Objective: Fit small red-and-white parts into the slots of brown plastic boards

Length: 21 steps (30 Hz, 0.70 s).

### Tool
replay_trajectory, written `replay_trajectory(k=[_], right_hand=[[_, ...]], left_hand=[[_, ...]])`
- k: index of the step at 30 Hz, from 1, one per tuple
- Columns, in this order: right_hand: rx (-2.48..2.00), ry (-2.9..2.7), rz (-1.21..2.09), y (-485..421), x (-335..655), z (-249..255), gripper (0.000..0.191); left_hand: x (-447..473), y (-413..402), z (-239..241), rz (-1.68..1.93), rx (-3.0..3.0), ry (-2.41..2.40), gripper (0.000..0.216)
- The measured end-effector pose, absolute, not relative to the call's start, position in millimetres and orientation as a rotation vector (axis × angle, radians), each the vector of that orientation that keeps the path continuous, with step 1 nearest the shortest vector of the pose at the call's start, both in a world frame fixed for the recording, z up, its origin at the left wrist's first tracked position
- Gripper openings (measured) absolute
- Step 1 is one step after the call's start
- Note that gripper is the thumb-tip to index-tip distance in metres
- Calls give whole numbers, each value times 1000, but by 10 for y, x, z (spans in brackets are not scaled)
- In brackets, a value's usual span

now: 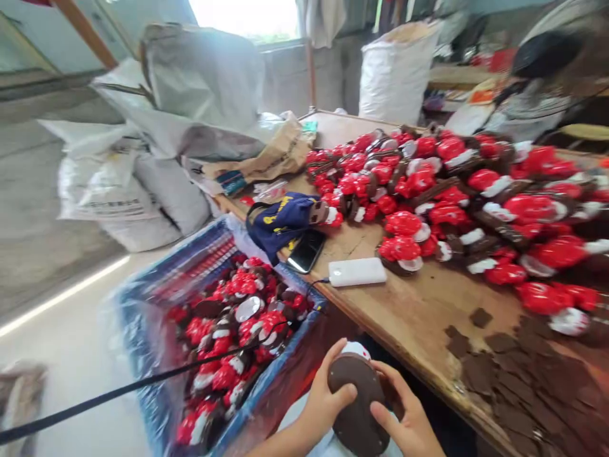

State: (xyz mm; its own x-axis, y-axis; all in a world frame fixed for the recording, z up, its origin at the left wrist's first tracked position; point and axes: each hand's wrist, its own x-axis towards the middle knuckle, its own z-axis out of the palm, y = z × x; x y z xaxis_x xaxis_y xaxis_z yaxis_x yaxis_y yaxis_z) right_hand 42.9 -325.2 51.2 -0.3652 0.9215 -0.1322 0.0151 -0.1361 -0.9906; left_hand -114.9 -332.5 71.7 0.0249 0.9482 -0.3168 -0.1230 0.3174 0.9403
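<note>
Low in the head view, both my hands grip one toy-like piece with a flat, oval dark-brown base (pixel 358 406) facing me. My left hand (pixel 328 390) wraps its left edge, thumb pressed on the brown face. On the right edge, my right hand (pixel 399 412) closes round it, with its thumb on the face too. A bit of white with red specks shows past the top; the far side is hidden. To the left, a blue crate (pixel 280 387) lined with clear plastic holds many similar red, white and brown pieces (pixel 245 282).
A wooden table (pixel 419 311) bears a big pile of red pieces (pixel 419 171), thin brown plates (pixel 518 374), a white power bank (pixel 358 271), a phone (pixel 307 251) and a navy bag (pixel 283 219). White sacks (pixel 114 178) stand behind; a black cord (pixel 143 384) crosses the crate.
</note>
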Motion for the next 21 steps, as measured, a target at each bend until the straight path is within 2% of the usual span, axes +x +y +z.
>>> replay_trajectory(k=[3, 6, 8, 11, 15, 21], right_hand=[[-977, -1612, 1689, -3287, 78, 510, 39], [-926, -1761, 1692, -3286, -74, 527, 35], [-963, -1796, 1676, -3282, -50, 515, 33], [-1054, -1793, 1661, -3279, 82, 452, 32], [-1204, -1772, 1655, -3324, 216, 338, 32], [-1277, -1713, 1742, -3416, 166, 228, 34]], left_hand=[[-1560, -3633, 526, 1054, 701, 1380, 68], [-2087, -3738, 261, 1002, 878, 1822, 57], [-2476, -3730, 84, 637, 1146, 2354, 48], [-2961, -3707, -160, 439, 1165, 2581, 47], [-3118, -3714, -508, 181, 1295, 2538, 45], [-2672, -3828, -950, -123, 1493, 2325, 56]])
